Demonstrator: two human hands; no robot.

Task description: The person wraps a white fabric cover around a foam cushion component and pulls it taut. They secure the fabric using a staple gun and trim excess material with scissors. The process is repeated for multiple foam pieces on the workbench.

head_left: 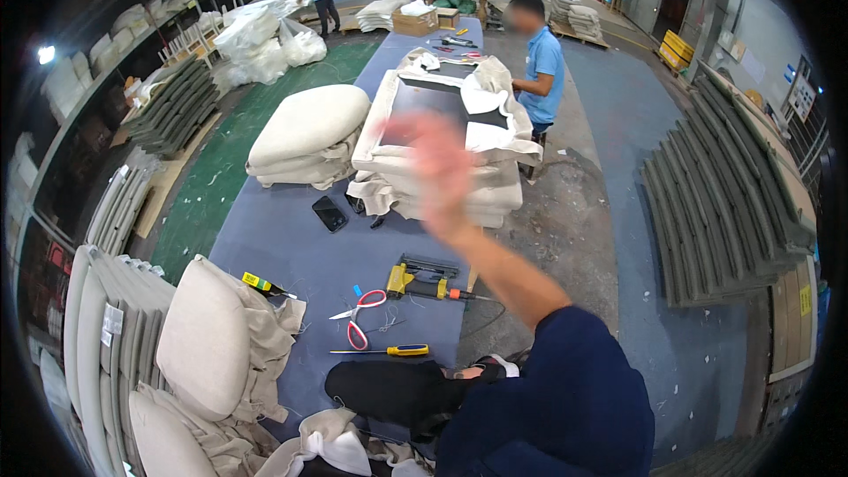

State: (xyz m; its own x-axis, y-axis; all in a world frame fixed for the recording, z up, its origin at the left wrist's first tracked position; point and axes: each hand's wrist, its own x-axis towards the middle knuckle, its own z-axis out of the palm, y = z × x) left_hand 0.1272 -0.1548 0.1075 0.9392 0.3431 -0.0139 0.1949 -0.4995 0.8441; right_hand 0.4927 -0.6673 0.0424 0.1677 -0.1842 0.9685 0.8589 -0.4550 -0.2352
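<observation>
My right hand (433,163) is raised over the table, smeared by motion, its fingers indistinct. It appears in front of a stack of beige upholstered seat cushions (495,199), whose top one shows a dark underside panel (442,99) with loose fabric around it. Whether it touches the stack I cannot tell. My left hand is not in view. Nearer me on the blue-grey table (291,238) lie a yellow and black staple gun (415,280), red-and-white-handled scissors (359,316) and a screwdriver with a yellow handle (406,350). A black phone (329,214) lies beyond them.
More beige cushions stand on the left (309,132) and near left (203,340). A yellow-and-black tool (265,284) lies beside them. Across the stack, a co-worker (541,62) in blue handles fabric. Stacked grey panels (720,185) stand right; a hose (490,300) leaves the staple gun.
</observation>
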